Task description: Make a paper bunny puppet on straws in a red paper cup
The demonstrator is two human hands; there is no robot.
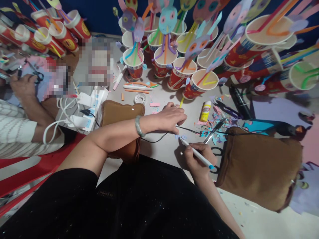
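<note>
My right hand (pixel 201 157) is closed around a white felt-tip pen (pixel 199 156) with a blue end. The pen's tip points down at small lilac paper pieces (pixel 181 136) on the table. My left hand (pixel 171 117) lies palm down just beyond them, fingers stretched out and holding nothing visible, its thumb close to the pieces. A thin black cable (pixel 189 129) runs past the left fingertips toward the right. Beyond the left hand, a yellow straw (pixel 181 102) sticks out near a red paper cup (pixel 199 85). A yellow glue stick (pixel 205 111) stands farther right.
Brown cushions (pixel 261 166) lie at both sides. Paper scraps and black-handled scissors (pixel 216 156) are near my right hand. Several cups with straw-and-paper animal figures crowd the back. A tape roll (pixel 140 98) and a power strip (pixel 93 109) lie left. A co-worker's hand (pixel 23 86) is far left.
</note>
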